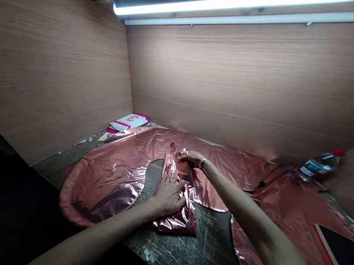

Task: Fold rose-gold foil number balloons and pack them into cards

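Observation:
A shiny rose-gold foil balloon (pixel 175 226), folded into a narrow bundle, lies on the worn dark table (pixel 207 237). My left hand (pixel 170 193) rests flat on this bundle with its fingers spread, a ring on one of them. At the bundle's far end, my right hand (pixel 193 158) has its fingers closed on the crumpled foil; a bracelet circles that wrist. Around and behind both hands spreads a large flat rose-gold foil balloon (pixel 102 183) with curved edges. More of the same foil (pixel 291 212) lies under and beyond my right forearm.
Printed packets (pixel 132 121) with pink edges are stacked at the back left corner. A clear bottle with a red cap (pixel 319 164) leans at the right. Near the right edge lies a dark flat device (pixel 341 255). Wooden panels (pixel 232 87) enclose the back and sides.

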Action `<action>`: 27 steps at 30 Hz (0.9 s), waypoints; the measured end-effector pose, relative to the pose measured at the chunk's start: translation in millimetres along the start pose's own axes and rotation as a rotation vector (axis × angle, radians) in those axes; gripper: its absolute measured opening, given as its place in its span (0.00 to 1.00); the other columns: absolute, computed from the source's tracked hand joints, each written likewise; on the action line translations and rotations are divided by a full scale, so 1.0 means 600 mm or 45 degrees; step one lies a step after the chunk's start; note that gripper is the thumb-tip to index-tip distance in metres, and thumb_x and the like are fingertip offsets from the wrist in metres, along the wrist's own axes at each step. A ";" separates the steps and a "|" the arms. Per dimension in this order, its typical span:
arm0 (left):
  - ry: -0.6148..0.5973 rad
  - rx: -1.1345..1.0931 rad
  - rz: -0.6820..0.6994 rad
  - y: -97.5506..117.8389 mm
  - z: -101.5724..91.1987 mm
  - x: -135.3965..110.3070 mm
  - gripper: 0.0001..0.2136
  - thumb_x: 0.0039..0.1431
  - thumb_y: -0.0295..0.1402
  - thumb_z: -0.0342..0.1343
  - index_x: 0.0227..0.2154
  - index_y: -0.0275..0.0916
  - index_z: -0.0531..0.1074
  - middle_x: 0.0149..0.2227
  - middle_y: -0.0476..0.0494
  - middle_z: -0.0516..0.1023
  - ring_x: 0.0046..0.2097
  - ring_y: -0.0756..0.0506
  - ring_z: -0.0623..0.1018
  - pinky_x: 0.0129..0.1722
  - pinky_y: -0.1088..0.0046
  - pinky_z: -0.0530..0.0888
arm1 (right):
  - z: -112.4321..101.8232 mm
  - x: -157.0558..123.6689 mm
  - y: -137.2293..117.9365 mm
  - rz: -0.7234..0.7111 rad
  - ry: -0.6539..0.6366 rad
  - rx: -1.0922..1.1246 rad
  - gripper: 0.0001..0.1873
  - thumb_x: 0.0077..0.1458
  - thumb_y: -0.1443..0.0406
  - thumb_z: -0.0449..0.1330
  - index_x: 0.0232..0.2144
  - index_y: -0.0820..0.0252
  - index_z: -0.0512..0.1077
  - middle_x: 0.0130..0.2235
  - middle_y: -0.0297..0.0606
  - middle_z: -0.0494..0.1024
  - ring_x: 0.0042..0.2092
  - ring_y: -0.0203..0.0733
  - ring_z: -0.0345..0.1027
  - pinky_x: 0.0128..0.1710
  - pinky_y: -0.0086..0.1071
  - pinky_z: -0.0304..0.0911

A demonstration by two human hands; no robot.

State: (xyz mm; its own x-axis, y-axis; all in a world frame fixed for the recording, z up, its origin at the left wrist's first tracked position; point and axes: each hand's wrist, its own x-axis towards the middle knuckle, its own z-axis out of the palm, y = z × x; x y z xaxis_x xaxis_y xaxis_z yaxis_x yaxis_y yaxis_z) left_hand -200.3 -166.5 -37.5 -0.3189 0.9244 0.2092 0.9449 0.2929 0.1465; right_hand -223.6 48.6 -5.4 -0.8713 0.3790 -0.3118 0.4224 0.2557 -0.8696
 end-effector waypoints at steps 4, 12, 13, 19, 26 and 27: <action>0.017 -0.077 -0.022 -0.007 -0.004 0.006 0.23 0.59 0.49 0.51 0.53 0.44 0.66 0.64 0.36 0.60 0.67 0.30 0.55 0.63 0.41 0.52 | 0.008 0.013 0.004 0.042 -0.049 0.142 0.09 0.49 0.67 0.68 0.31 0.68 0.74 0.31 0.39 0.77 0.31 0.37 0.71 0.33 0.31 0.68; -0.192 -0.057 -0.001 -0.037 -0.002 0.029 0.48 0.52 0.63 0.49 0.66 0.33 0.50 0.69 0.26 0.47 0.70 0.27 0.44 0.66 0.45 0.46 | 0.023 0.009 0.019 -0.206 0.034 0.495 0.12 0.34 0.69 0.70 0.23 0.63 0.70 0.22 0.30 0.75 0.26 0.35 0.68 0.31 0.27 0.65; -0.216 -0.053 0.005 -0.041 -0.001 0.032 0.49 0.52 0.64 0.48 0.67 0.33 0.47 0.69 0.25 0.46 0.70 0.26 0.43 0.65 0.45 0.46 | 0.025 0.007 0.020 -0.236 0.029 0.533 0.13 0.33 0.69 0.70 0.25 0.63 0.71 0.24 0.31 0.77 0.27 0.35 0.69 0.32 0.28 0.66; -0.345 -0.037 0.050 -0.054 -0.012 0.049 0.49 0.47 0.66 0.51 0.63 0.33 0.56 0.69 0.23 0.46 0.70 0.24 0.43 0.65 0.44 0.44 | 0.032 -0.001 0.026 -0.318 0.102 0.739 0.25 0.36 0.65 0.70 0.41 0.58 0.71 0.36 0.31 0.80 0.35 0.35 0.73 0.41 0.29 0.69; -0.353 -0.070 0.055 -0.057 -0.003 0.050 0.51 0.49 0.65 0.50 0.66 0.32 0.50 0.70 0.25 0.44 0.71 0.30 0.41 0.66 0.48 0.46 | 0.014 -0.020 0.042 -0.116 -0.015 0.673 0.15 0.38 0.62 0.71 0.28 0.64 0.73 0.28 0.41 0.79 0.29 0.40 0.73 0.31 0.31 0.69; -0.342 -0.070 0.053 -0.058 -0.001 0.050 0.52 0.49 0.65 0.50 0.67 0.33 0.47 0.70 0.26 0.43 0.71 0.30 0.41 0.66 0.48 0.46 | 0.011 -0.023 0.043 -0.094 -0.038 0.635 0.15 0.37 0.63 0.72 0.27 0.65 0.74 0.26 0.41 0.79 0.27 0.40 0.72 0.30 0.31 0.69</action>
State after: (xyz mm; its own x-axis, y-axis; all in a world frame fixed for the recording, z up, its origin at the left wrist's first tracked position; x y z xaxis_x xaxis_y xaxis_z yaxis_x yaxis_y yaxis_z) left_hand -242.5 -149.2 -36.0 -0.2415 0.9693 -0.0468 0.9490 0.2460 0.1973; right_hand -202.4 44.1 -25.9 -0.9043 0.3484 -0.2467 0.1948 -0.1775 -0.9646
